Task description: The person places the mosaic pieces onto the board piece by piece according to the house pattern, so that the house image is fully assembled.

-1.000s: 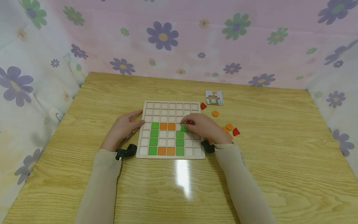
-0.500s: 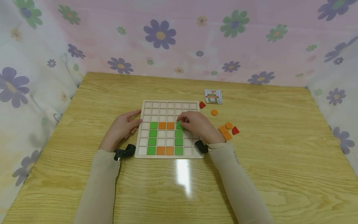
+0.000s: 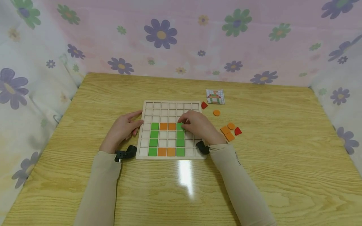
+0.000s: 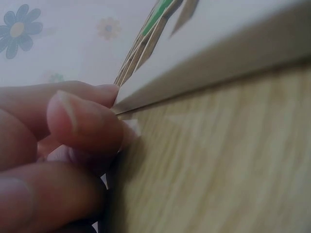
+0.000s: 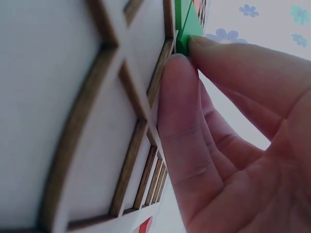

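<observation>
A wooden grid board (image 3: 145, 153) lies on the table with green and orange square tiles in several of its cells. My right hand (image 3: 198, 125) is over the board's right half. Between thumb and fingertip it pinches a green square tile (image 3: 179, 126), which is at the top of the right green column. The right wrist view shows that green tile (image 5: 189, 29) slightly tilted at its cell, with the thumb on it. My left hand (image 3: 121, 129) rests by the board's left edge, its fingertips touching the rim, as the left wrist view also shows near the board's side (image 4: 194, 73).
Right of the board lie orange square tiles (image 3: 227, 133), orange round tiles (image 3: 216, 112) and red quarter-round tiles (image 3: 238, 131). A small printed pattern card (image 3: 215, 96) lies behind them. A flowered curtain (image 3: 186, 40) stands at the table's back.
My right hand has moved left with the green tile, from beside the column to the cell at its top. The left hand stays at the board's edge.
</observation>
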Demonstrator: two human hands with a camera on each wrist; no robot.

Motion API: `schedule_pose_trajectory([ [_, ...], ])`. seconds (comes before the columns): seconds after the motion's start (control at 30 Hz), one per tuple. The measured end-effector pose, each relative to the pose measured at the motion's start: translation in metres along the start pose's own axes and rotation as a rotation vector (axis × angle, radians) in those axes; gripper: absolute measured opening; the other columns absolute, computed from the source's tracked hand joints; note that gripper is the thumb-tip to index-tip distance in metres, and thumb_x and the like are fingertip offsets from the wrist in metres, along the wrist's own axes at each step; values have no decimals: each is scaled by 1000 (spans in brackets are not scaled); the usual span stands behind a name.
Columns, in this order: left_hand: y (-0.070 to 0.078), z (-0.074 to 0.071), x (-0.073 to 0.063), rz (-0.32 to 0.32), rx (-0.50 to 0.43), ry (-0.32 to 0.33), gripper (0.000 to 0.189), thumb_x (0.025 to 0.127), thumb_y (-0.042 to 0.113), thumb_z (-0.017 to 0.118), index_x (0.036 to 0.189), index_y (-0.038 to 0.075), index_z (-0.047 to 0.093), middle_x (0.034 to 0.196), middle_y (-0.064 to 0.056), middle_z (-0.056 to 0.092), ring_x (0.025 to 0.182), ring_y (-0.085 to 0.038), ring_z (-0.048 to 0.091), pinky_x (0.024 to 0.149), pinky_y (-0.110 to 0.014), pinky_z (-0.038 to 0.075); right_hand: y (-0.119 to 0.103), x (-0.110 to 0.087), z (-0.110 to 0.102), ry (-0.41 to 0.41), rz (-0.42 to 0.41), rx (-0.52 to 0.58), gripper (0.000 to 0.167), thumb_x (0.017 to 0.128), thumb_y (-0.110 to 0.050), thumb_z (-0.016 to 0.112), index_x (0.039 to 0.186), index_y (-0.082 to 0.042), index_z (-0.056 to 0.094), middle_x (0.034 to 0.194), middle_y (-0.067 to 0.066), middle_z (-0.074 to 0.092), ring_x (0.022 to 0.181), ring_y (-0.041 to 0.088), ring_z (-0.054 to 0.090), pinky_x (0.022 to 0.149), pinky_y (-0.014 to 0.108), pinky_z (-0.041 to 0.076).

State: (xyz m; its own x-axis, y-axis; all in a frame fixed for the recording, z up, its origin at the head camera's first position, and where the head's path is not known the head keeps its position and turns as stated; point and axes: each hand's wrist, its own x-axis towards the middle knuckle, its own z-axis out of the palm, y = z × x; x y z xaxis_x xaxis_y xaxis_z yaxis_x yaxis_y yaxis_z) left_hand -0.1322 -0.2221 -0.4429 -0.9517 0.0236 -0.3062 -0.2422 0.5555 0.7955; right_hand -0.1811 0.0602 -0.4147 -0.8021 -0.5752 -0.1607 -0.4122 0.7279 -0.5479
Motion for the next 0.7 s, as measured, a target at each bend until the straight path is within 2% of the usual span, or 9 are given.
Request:
schedule_pose_trajectory([
  [0.23,1,-1,-1,-2,-3,0,53,88,43,52,137,32,35,57,-8,52,34,-13,33,32,-30,32,-3,-1,2,-5,-24,-52,20,86,-15,60,105,-20,66,99,-2,51,86,13,48,75,28,42],
  [0.47,2,-1,-1,-9,-24,0,54,87,44,53,137,32,36,56,-8,52,33,-12,33,32,-30,32,-3,-3,3,6,-19,-52,20,87,-16,59,104,-21,68,100,-3,51,85,13,48,76,29,41],
  [0.7,3,0,-2,-17,-20,0,54,87,44,53,137,33,35,56,-8,52,33,-13,33,32,-30,32,0,-6,0,19,-55,-36,21,90,-17,54,108,-19,64,98,-2,52,86,13,48,74,28,42],
])
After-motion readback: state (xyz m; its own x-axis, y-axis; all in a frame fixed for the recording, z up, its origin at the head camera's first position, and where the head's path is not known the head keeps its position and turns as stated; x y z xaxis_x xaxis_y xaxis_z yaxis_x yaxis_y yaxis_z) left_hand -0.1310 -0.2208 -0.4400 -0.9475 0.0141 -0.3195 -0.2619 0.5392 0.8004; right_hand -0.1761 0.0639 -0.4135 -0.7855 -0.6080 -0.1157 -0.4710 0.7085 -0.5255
